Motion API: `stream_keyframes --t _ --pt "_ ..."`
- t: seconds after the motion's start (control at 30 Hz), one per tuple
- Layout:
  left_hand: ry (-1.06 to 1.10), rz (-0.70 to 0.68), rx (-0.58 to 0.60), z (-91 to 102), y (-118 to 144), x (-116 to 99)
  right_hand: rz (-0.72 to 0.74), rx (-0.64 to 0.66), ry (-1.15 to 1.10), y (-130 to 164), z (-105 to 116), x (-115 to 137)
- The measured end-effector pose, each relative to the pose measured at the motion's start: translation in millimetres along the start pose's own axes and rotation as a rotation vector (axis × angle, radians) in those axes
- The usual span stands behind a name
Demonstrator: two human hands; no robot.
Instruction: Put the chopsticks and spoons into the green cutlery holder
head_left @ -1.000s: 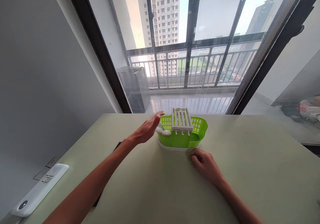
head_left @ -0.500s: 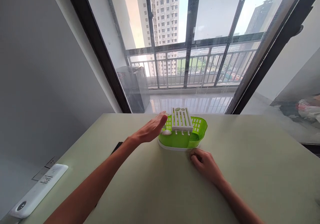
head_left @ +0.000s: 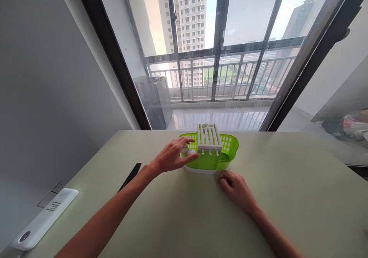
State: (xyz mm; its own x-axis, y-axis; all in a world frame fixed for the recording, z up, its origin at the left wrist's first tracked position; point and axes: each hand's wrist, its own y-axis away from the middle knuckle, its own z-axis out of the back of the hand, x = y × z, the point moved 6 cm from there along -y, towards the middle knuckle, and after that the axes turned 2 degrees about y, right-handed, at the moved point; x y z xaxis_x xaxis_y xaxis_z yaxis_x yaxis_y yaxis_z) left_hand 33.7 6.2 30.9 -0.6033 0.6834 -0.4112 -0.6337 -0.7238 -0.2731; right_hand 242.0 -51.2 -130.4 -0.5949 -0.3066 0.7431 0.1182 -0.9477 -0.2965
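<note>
A bright green plastic utensil rack [head_left: 207,162] stands on the table, with a white slotted holder [head_left: 210,138] across its middle and small white hooks on the holder's front. At the rack's left end show rounded white spoon bowls [head_left: 192,152]; their handles cannot be made out. Around these bowls my left hand [head_left: 171,154] is open, thumb and fingers apart, and I cannot tell whether it touches them. My right hand [head_left: 235,187] rests on the table with curled fingers, close to the rack's white base [head_left: 201,171], and nothing shows in it.
The pale green table [head_left: 184,219] reaches to a glass sliding door at its far edge. Thin black sticks [head_left: 130,176] lie left of the rack, partly behind my left forearm. A white power strip [head_left: 48,217] runs along the left edge.
My left hand has dropped slightly and turned, its thumb and fingers now spread about the spoon bowls. More of the black sticks shows. The right hand and the rack have stayed put.
</note>
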Motion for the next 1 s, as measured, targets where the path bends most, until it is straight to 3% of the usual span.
stream_keyframes --t 0.27,0.53,0.77,0.9,1.0 --pt "-0.225 -0.247 -0.038 -7.5 -9.5 7.8 0.004 0.004 -0.023 0.1 0.2 0.6" --pt "-0.306 -0.44 -0.035 -5.5 -18.7 8.2 -0.005 0.009 -0.026 0.2 0.4 0.1" --pt "-0.393 -0.526 -0.118 -8.3 -18.6 5.5 0.004 0.015 -0.024 -0.8 0.7 2.9" --pt "-0.354 -0.559 -0.174 1.7 -17.9 0.6 -0.004 0.016 -0.033 -1.0 0.5 2.8" --pt "-0.267 -0.513 -0.272 20.6 -18.7 0.9 -0.012 0.018 -0.031 -0.8 0.4 2.0"
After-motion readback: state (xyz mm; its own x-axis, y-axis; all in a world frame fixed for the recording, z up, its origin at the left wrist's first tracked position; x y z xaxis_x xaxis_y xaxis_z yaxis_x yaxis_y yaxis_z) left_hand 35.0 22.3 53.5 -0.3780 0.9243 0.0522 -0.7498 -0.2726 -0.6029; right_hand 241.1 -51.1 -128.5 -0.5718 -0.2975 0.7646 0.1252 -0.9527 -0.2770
